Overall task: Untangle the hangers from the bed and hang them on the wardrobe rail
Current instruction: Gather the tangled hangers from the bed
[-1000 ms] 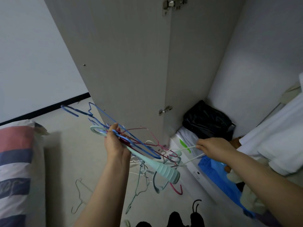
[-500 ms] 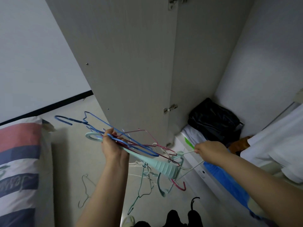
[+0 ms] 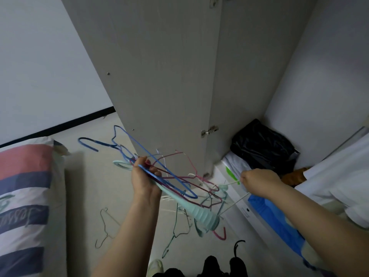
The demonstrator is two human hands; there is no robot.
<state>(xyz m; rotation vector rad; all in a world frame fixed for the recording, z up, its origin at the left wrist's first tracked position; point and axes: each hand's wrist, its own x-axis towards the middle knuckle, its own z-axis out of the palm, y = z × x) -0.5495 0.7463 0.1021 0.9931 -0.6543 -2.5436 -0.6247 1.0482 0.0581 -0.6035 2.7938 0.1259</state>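
Note:
My left hand [image 3: 144,177] grips a tangled bunch of hangers in front of the open wardrobe door [image 3: 159,80]. The bunch holds a blue wire hanger [image 3: 127,140], a pink wire hanger [image 3: 189,168] and a thick mint plastic hanger [image 3: 197,212]. My right hand [image 3: 257,181] pinches a thin white hanger [image 3: 232,204] at the right edge of the tangle; its wire runs taut down and left into the bunch. More hangers dangle below the bunch. The wardrobe rail is out of sight.
A loose wire hanger [image 3: 105,226] and a green one [image 3: 175,230] lie on the floor. A striped pillow on the bed [image 3: 22,196] is at the left. Inside the wardrobe sit a black bag [image 3: 263,148], white clothes [image 3: 343,182] and a blue box [image 3: 275,218].
The view has tilted slightly down. My right hand has shifted a little left and lower with the white hanger. My left hand keeps its grip on the bunch.

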